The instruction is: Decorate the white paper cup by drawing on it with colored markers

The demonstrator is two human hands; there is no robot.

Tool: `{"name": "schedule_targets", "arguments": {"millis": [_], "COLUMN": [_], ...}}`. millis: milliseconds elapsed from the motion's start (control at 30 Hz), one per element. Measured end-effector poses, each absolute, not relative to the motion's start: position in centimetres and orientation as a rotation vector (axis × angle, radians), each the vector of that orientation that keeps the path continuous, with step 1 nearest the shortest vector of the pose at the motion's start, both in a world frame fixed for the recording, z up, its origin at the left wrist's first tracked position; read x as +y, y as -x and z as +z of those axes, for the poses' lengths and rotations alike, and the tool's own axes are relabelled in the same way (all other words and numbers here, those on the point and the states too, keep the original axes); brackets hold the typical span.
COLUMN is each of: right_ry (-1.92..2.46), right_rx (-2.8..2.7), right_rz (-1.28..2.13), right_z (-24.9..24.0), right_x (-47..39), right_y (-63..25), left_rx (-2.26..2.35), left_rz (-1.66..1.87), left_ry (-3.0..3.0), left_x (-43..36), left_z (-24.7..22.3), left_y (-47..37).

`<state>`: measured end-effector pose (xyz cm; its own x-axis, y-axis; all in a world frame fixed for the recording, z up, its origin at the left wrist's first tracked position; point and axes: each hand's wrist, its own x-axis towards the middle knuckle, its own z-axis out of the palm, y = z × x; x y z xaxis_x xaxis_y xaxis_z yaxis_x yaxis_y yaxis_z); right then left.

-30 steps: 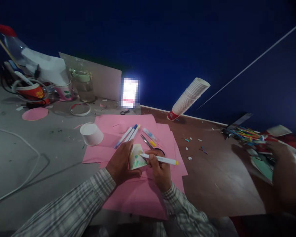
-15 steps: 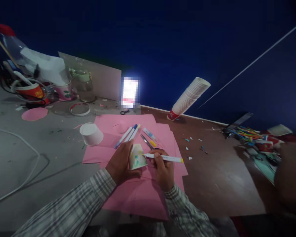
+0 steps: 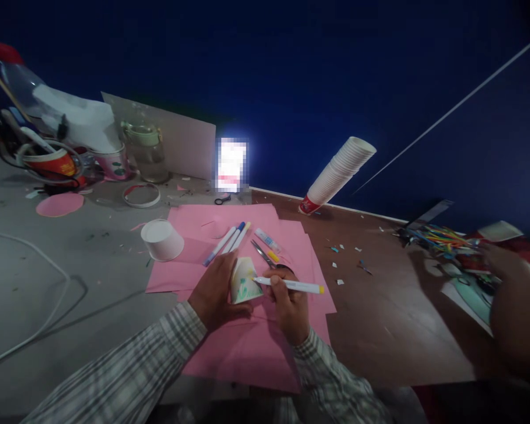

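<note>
My left hand (image 3: 221,291) grips a white paper cup (image 3: 246,282) from its left side, thumb along the lower edge. Green grass-like and plant strokes and some yellow marks show on the cup's wall. Between the fingers of my right hand (image 3: 290,303) is a white felt-tip pen with a yellow end (image 3: 301,286), its tip at the cup's drawing. Pink paper sheets (image 3: 247,353) lie beneath both hands. Just beyond them are several capped pens (image 3: 229,238), scissors (image 3: 262,252), a yellow pen cap (image 3: 273,256) and a clear tube with a blue label (image 3: 267,239).
An upturned white paper cup (image 3: 162,239) stands left of my hands. Behind are a leaning stack of paper cups (image 3: 335,176), a glass jar (image 3: 148,156) and a bright blurred screen (image 3: 232,165). Another person's arm (image 3: 519,306) reaches in at right. A white cable (image 3: 55,294) curves at left.
My right hand and the pen have shifted slightly left, with the tip a little further up and left on the cup. The other person's hand has moved a little left.
</note>
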<state>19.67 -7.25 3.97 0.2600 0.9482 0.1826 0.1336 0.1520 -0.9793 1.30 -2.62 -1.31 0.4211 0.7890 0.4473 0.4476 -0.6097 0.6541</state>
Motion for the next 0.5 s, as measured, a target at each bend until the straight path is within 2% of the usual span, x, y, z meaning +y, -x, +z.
{"name": "schedule_targets", "arguments": {"millis": [233,500], "right_ry": [1.270,1.356], "right_rx": [-1.105,-1.138], "right_rz": [0.834,0.780], "right_z": [3.92,3.20], "right_x": [-7.10,-6.98], "right_y": [-19.70,-20.31], "left_rx": [1.038,1.036], "left_rz": [1.154,1.078], "left_ry": [-2.242,-2.234], "left_x": [-2.56,-2.54], "left_z": [-2.24,-1.55], "left_y": [-1.72,-1.45]}}
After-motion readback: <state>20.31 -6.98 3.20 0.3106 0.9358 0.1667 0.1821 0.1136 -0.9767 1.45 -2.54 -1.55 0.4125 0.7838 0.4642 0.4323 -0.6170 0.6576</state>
